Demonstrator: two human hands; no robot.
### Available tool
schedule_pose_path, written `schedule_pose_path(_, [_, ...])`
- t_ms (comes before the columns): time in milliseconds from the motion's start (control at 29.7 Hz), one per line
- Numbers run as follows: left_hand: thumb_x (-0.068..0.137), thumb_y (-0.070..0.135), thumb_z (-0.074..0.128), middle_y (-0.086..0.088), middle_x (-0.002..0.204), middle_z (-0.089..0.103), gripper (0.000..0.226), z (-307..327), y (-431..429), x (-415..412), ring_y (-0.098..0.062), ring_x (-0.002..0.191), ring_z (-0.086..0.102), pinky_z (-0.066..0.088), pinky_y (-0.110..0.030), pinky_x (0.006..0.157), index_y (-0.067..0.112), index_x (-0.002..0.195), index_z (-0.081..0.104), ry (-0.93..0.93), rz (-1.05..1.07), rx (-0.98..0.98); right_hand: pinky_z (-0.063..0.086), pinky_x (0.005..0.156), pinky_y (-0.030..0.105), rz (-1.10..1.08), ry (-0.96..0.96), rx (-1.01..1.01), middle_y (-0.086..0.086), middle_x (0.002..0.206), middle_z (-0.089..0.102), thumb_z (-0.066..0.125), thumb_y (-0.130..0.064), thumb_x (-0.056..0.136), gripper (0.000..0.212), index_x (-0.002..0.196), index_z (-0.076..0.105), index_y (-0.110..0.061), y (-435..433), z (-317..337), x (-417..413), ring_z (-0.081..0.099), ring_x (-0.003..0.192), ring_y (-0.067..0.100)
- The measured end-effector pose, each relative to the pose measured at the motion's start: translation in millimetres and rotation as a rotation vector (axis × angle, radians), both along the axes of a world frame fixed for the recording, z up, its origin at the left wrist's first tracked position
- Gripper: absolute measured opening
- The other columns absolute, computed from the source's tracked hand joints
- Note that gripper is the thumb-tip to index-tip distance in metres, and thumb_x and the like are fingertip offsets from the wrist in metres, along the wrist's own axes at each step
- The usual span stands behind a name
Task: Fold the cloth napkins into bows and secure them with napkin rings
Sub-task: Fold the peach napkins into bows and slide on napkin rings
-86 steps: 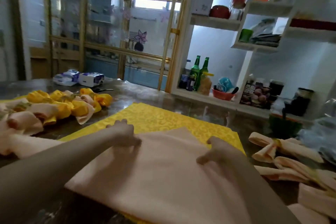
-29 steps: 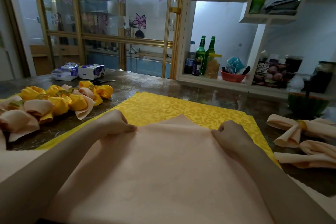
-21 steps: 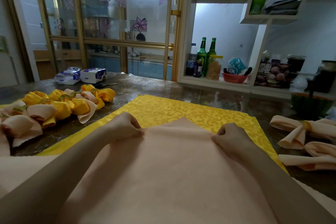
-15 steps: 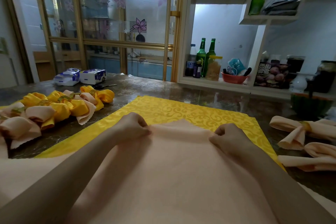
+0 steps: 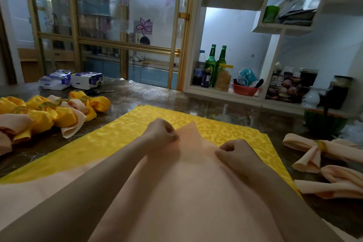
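A peach napkin (image 5: 188,188) lies spread over a yellow patterned napkin (image 5: 125,129) on the dark table. Its far corner rises in a small peak between my hands. My left hand (image 5: 162,134) pinches the napkin's far edge on the left of that peak, fingers curled. My right hand (image 5: 233,153) pinches the same edge on the right, fingers curled too. Finished bows with gold rings lie on both sides: a yellow and peach heap of bows (image 5: 49,112) at the left, peach bows (image 5: 322,155) at the right.
Two tissue packs (image 5: 70,79) and scissors (image 5: 100,92) lie at the table's far left. A white shelf unit holds green bottles (image 5: 215,65), a red bowl (image 5: 244,90) and jars. A dark green bowl (image 5: 324,124) stands at the right edge.
My hands have drawn closer together along the peach napkin's far edge, bunching the cloth into a narrow peak between them. Both still pinch it.
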State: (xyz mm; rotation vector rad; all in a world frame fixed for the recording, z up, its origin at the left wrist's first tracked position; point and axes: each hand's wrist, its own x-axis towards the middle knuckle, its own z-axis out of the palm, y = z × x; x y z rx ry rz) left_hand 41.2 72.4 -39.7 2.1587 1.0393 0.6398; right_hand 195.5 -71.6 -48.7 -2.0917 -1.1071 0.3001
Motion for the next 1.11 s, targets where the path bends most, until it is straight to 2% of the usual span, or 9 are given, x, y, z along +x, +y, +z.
schedule_pose_path(169, [0.082, 0.013, 0.069, -0.005, 0.077, 0.065, 0.004, -8, 10, 1, -0.014, 0.067, 0.057, 0.045, -0.022, 0.059, 0.010, 0.081, 0.072, -0.075, 0.032, -0.090, 0.039, 0.060, 0.020, 0.005, -0.101, 0.007, -0.003, 0.071, 0.062, 0.064, -0.018, 0.084, 0.016, 0.068, 0.064, -0.018, 4, -3, 3, 0.057, 0.075, 0.013])
schedule_pose_path(270, [0.080, 0.011, 0.072, -0.004, 0.074, 0.064, 0.003, -7, 13, -1, -0.015, 0.066, 0.058, 0.047, -0.024, 0.062, 0.012, 0.077, 0.070, -0.100, 0.026, -0.141, 0.040, 0.059, 0.021, 0.017, -0.094, 0.013, -0.005, 0.067, 0.059, 0.066, -0.015, 0.082, 0.019, 0.064, 0.062, -0.020, 5, -5, 4, 0.054, 0.068, 0.010])
schedule_pose_path(539, [0.073, 0.006, 0.077, -0.004, 0.082, 0.063, 0.025, -1, 15, 4, -0.017, 0.078, 0.059, 0.046, -0.025, 0.069, 0.007, 0.098, 0.071, -0.048, 0.022, -0.183, 0.050, 0.069, 0.032, 0.053, 0.076, -0.123, 0.003, 0.075, 0.066, 0.058, 0.003, 0.078, 0.025, 0.071, 0.067, -0.019, 3, 7, 5, 0.061, 0.073, 0.019])
schedule_pose_path(607, [0.074, 0.008, 0.077, -0.006, 0.087, 0.064, 0.025, 0, 15, 5, -0.018, 0.080, 0.059, 0.046, -0.025, 0.069, 0.007, 0.098, 0.071, -0.037, 0.021, -0.183, 0.050, 0.067, 0.030, 0.067, 0.072, -0.284, 0.004, 0.078, 0.065, 0.058, -0.001, 0.078, 0.020, 0.078, 0.068, -0.018, 7, 19, 6, 0.061, 0.073, 0.020])
schedule_pose_path(674, [0.079, 0.012, 0.073, -0.007, 0.089, 0.065, 0.019, -1, 14, 7, -0.019, 0.082, 0.060, 0.047, -0.026, 0.069, 0.009, 0.097, 0.071, -0.018, 0.016, -0.168, 0.045, 0.065, 0.028, 0.059, 0.034, -0.368, 0.003, 0.078, 0.061, 0.063, -0.018, 0.081, 0.016, 0.093, 0.070, -0.011, 11, 29, 6, 0.056, 0.070, 0.018])
schedule_pose_path(741, [0.084, 0.010, 0.066, -0.006, 0.089, 0.065, 0.011, -3, 12, 6, -0.020, 0.083, 0.062, 0.050, -0.027, 0.070, 0.011, 0.094, 0.071, -0.001, -0.007, -0.118, 0.043, 0.065, 0.028, 0.051, 0.028, -0.304, 0.002, 0.078, 0.060, 0.062, -0.028, 0.083, 0.025, 0.095, 0.069, -0.007, 16, 24, 6, 0.055, 0.071, 0.017])
schedule_pose_path(843, [0.086, 0.002, 0.055, -0.002, 0.083, 0.064, 0.019, -4, 12, 7, -0.016, 0.080, 0.061, 0.050, -0.026, 0.069, 0.013, 0.090, 0.071, -0.023, -0.045, -0.003, 0.047, 0.072, 0.029, 0.050, -0.040, -0.106, -0.002, 0.080, 0.064, 0.062, -0.019, 0.082, 0.005, 0.079, 0.065, -0.021, 21, 2, 2, 0.060, 0.080, 0.016])
schedule_pose_path(977, [0.081, -0.004, 0.053, 0.003, 0.077, 0.064, 0.027, -11, 9, -1, -0.012, 0.077, 0.060, 0.046, -0.021, 0.066, 0.017, 0.075, 0.068, -0.074, -0.081, 0.100, 0.044, 0.070, 0.027, 0.048, -0.085, 0.092, -0.010, 0.070, 0.058, 0.062, -0.009, 0.081, 0.028, 0.067, 0.057, -0.033, 24, -13, 6, 0.053, 0.069, 0.009])
schedule_pose_path(1112, [0.075, -0.008, 0.053, 0.004, 0.081, 0.067, 0.040, -22, 2, -10, -0.008, 0.078, 0.061, 0.047, -0.020, 0.072, 0.026, 0.059, 0.067, -0.101, -0.091, 0.153, 0.038, 0.063, 0.018, 0.106, -0.108, 0.122, -0.012, 0.071, 0.061, 0.057, 0.004, 0.078, 0.039, 0.061, 0.061, -0.030, 23, -15, 4, 0.050, 0.065, 0.001])
